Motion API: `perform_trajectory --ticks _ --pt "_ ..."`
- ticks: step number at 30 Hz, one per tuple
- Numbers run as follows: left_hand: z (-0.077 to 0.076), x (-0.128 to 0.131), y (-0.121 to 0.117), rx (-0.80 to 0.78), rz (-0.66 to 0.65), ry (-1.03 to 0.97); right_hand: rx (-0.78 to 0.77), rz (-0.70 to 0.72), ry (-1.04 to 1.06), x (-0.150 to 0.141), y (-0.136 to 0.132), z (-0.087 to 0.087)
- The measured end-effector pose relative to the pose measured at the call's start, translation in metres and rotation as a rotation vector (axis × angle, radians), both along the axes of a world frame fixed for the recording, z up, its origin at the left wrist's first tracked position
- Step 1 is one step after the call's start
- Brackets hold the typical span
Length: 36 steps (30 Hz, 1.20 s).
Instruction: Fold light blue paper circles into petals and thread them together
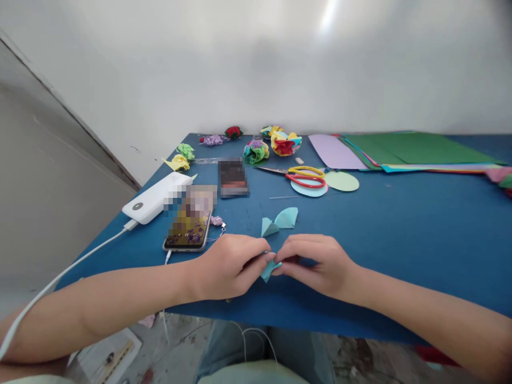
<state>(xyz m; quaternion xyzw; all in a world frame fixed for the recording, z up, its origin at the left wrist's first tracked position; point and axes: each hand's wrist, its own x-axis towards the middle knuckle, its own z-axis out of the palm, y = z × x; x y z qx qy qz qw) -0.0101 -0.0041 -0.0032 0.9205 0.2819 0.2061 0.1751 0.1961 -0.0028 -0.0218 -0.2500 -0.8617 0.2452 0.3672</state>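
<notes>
Between my hands, close to the table's front edge, is a small folded piece of light-blue paper point(269, 271). My left hand point(236, 265) pinches it from the left, thumb and fingers pressed together. From the right, my right hand point(316, 262) pinches the same piece at its edge. My fingers cover much of the paper. Just beyond my hands lie two folded light-blue paper pieces, a fan-shaped one point(287, 218) and a smaller one point(269, 227). Farther back, scissors point(306, 176) with red and yellow handles rest on paper circles, one of them pale green point(342, 181).
On the blue table point(400, 240), a phone point(188, 224) and a white power bank point(156, 198) with cables lie left, beside a dark packet point(233, 178). Several crumpled paper flowers point(285, 144) stand along the back. Coloured paper sheets point(416, 148) are stacked at back right.
</notes>
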Motion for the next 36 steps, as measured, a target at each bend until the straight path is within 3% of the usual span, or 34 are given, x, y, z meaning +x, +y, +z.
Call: perform_trajectory --ticks 3,8,11,16,23,32,36 --pt "0.001 0.001 -0.002 -0.061 -0.007 -0.004 -0.054 -0.083 -0.008 -0.001 -0.003 -0.001" --pt "0.002 0.000 -0.004 -0.100 -0.020 0.005 -0.003 -0.082 -0.049 -0.002 -0.007 -0.004" --pt "0.000 0.000 -0.005 -0.062 -0.013 -0.012 -0.096 -0.151 -0.066 -0.003 -0.007 -0.002" --pt "-0.004 0.001 -0.005 0.021 -0.035 -0.059 -0.141 -0.086 -0.094 -0.003 -0.004 -0.002" --pt "-0.005 -0.001 -0.005 0.039 0.012 -0.113 -0.178 -0.103 -0.032 -0.002 -0.002 0.002" --pt "0.010 -0.002 -0.005 -0.162 -0.052 -0.133 -0.223 -0.126 0.010 -0.001 0.000 0.002" --pt "0.008 -0.001 -0.007 -0.149 0.016 -0.090 -0.201 -0.116 0.013 -0.001 -0.001 0.002"
